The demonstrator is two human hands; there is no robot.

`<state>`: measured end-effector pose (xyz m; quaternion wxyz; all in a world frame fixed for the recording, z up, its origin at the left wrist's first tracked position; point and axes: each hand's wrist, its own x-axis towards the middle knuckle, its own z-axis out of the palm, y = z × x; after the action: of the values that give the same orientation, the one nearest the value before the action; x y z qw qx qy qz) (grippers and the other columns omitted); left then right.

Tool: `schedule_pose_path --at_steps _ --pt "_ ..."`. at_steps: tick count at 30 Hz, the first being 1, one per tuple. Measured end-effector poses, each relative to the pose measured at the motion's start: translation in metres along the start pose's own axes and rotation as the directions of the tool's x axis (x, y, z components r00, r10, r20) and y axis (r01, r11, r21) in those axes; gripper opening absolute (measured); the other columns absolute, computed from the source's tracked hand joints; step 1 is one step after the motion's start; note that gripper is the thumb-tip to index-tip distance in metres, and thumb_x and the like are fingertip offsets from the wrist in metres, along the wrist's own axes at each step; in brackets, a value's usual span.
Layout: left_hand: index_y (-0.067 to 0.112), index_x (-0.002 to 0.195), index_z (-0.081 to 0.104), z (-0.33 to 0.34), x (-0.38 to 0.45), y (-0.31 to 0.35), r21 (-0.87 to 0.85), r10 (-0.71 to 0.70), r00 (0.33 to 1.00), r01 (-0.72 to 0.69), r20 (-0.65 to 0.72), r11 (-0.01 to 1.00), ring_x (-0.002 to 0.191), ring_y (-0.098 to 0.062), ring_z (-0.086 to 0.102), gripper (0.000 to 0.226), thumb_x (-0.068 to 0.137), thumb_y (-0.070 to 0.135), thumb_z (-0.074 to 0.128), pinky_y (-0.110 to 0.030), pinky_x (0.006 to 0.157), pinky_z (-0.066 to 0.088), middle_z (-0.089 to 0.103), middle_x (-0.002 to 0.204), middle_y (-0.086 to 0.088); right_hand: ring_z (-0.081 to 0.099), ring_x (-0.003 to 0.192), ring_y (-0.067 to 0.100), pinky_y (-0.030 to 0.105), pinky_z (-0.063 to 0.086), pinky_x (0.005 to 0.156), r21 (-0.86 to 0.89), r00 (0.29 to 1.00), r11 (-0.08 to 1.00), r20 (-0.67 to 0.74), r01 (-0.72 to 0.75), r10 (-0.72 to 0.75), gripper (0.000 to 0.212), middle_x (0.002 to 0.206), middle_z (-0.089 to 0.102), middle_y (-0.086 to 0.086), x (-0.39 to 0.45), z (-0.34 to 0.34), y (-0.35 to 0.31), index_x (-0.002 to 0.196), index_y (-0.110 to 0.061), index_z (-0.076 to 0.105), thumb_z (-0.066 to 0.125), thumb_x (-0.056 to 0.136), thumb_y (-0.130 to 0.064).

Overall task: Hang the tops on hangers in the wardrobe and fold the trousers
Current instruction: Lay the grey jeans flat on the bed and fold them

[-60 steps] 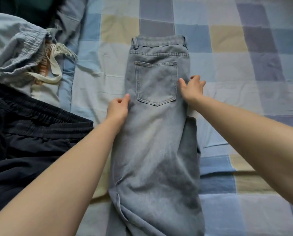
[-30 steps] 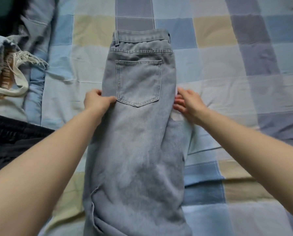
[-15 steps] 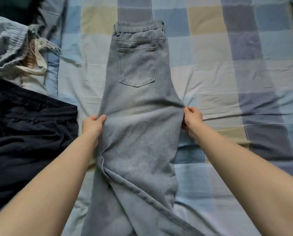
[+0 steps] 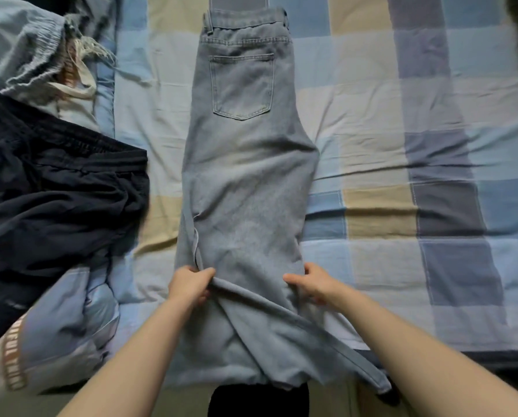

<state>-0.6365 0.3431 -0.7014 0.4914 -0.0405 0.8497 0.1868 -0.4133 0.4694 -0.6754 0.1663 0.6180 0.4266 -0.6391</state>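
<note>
Light blue jeans (image 4: 245,176) lie lengthwise on the bed, folded leg over leg, waistband at the far end and back pocket up. Their hems hang over the near edge of the bed. My left hand (image 4: 190,285) grips the left edge of the legs around knee height, thumb on top of a raised fold. My right hand (image 4: 313,284) grips the right edge at the same height, fingers curled under the denim.
A checked blue, beige and grey bedsheet (image 4: 402,145) covers the bed. Dark navy trousers (image 4: 47,200) lie crumpled at the left. Behind them sits a pale blue garment with an elastic waistband (image 4: 20,49). A light blue top with brown lettering (image 4: 50,341) lies near left.
Both hands slid down the jeans' edges from beside the back pocket to knee height and now grip the fabric. The view has shifted back toward the bed's near edge.
</note>
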Motion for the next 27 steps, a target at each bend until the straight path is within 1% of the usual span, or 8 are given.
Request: schedule_pose_path --at_steps 3,7,10,14,18,22,24,27 --pt "0.005 0.079 0.056 0.012 -0.021 -0.024 -0.048 -0.063 0.991 0.069 0.115 0.996 0.053 -0.027 0.061 0.019 0.088 0.022 0.062 -0.026 0.049 0.046 0.059 0.064 -0.015 0.049 0.048 0.004 0.014 0.037 0.041 -0.069 0.998 0.997 0.051 -0.021 0.025 0.013 0.065 0.058 -0.001 -0.016 0.01 0.04 0.081 -0.015 0.06 0.07 0.085 -0.022" --pt "0.001 0.086 0.055 0.022 -0.038 -0.033 -0.159 -0.079 0.983 0.106 0.164 0.982 0.047 -0.023 0.057 0.012 0.091 0.011 0.052 -0.033 0.054 0.052 0.052 0.06 -0.013 0.064 0.08 0.017 0.032 0.051 0.076 -0.101 0.999 0.995 0.05 0.015 -0.01 0.028 0.094 0.071 0.011 -0.034 0.021 0.078 0.102 -0.006 0.066 0.076 0.077 -0.014" --pt "-0.001 0.1 0.055 0.023 -0.048 -0.034 -0.338 -0.07 0.966 0.154 0.247 0.929 0.068 -0.029 0.061 0.018 0.09 0.001 0.04 -0.041 0.064 0.056 0.061 0.08 -0.019 0.065 0.093 0.023 0.036 0.052 0.085 -0.031 0.997 1.0 0.08 0.003 0.0 0.044 0.108 0.069 0.015 -0.048 0.028 0.094 0.114 -0.006 0.059 0.078 0.075 -0.013" --pt "0.002 0.11 0.049 -0.003 -0.051 -0.039 -0.484 -0.005 0.925 0.204 0.381 0.851 0.08 -0.029 0.06 0.031 0.085 -0.002 0.033 -0.044 0.072 0.053 0.057 0.099 -0.019 0.067 0.099 0.024 0.04 0.056 0.074 0.191 0.989 0.981 0.147 -0.041 0.013 0.049 0.114 0.066 0.004 -0.069 0.043 0.104 0.118 -0.024 0.05 0.073 0.075 -0.021" --pt "0.003 0.111 0.047 -0.039 -0.038 -0.045 -0.483 0.03 0.933 0.158 0.358 0.861 0.081 -0.027 0.059 0.022 0.092 0.003 0.034 -0.038 0.061 0.058 0.055 0.097 -0.018 0.065 0.103 0.017 0.039 0.054 0.09 0.023 0.977 0.979 -0.072 0.203 -0.201 0.037 0.112 0.067 0.001 -0.078 0.05 0.099 0.119 -0.014 0.055 0.067 0.086 -0.025" --pt "0.006 0.091 0.05 -0.052 -0.028 -0.059 -0.505 0.041 0.977 0.073 0.211 0.86 0.078 -0.027 0.06 0.013 0.095 0.004 0.039 -0.042 0.074 0.055 0.055 0.086 -0.015 0.061 0.108 0.018 0.036 0.049 0.095 -0.089 0.977 0.976 -0.062 0.2 -0.206 0.049 0.119 0.065 0.002 -0.078 0.068 0.102 0.123 -0.011 0.054 0.073 0.079 -0.018" --pt "0.004 0.089 0.053 -0.048 -0.029 -0.068 -0.447 0.071 0.978 0.024 0.195 0.894 0.07 -0.024 0.061 0.009 0.095 0.006 0.046 -0.035 0.061 0.057 0.058 0.076 -0.014 0.057 0.109 0.016 0.025 0.044 0.088 -0.282 0.974 0.936 -0.025 0.209 -0.225 0.047 0.119 0.061 -0.003 -0.075 0.075 0.103 0.122 -0.012 0.055 0.071 0.078 -0.015" --pt "0.003 0.087 0.053 -0.026 -0.039 -0.088 -0.201 0.087 0.948 -0.025 0.306 0.979 0.059 -0.02 0.058 0.008 0.088 0.004 0.061 -0.027 0.045 0.054 0.059 0.068 -0.012 0.056 0.111 0.026 0.026 0.043 0.083 -0.385 0.949 0.899 -0.14 0.209 -0.281 0.036 0.119 0.062 0.01 -0.07 0.093 0.11 0.115 -0.006 0.057 0.064 0.08 -0.01"
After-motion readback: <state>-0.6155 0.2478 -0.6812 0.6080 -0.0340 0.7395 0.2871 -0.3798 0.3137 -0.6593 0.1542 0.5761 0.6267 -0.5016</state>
